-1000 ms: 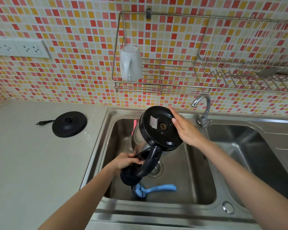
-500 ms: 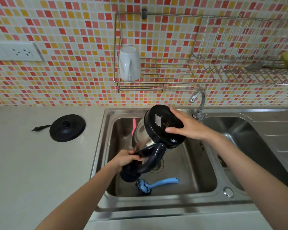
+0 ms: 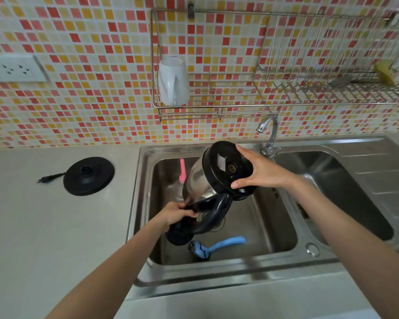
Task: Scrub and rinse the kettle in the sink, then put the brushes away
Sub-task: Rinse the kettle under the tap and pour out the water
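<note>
A steel kettle [image 3: 199, 180] with a black base and black handle is held upside down and tilted over the left sink basin [image 3: 272, 229]. My left hand [image 3: 175, 214] grips the handle near the open lid. My right hand [image 3: 262, 172] grips the rim of the black base, thumb on its underside. A blue brush [image 3: 217, 246] lies on the basin floor near the front wall. A pink brush [image 3: 182, 170] leans in the basin's back left corner, partly hidden by the kettle.
The kettle's black power base [image 3: 89, 176] with its cord sits on the counter to the left. A tap [image 3: 268, 134] stands between the two basins. Above hangs a wire rack [image 3: 240, 104] with a white mug [image 3: 173, 81] and a yellow sponge [image 3: 385, 73].
My right hand went from flat against the base's edge to curling round it, thumb underneath. The kettle stays tilted over the basin, and the view has shifted slightly left.
</note>
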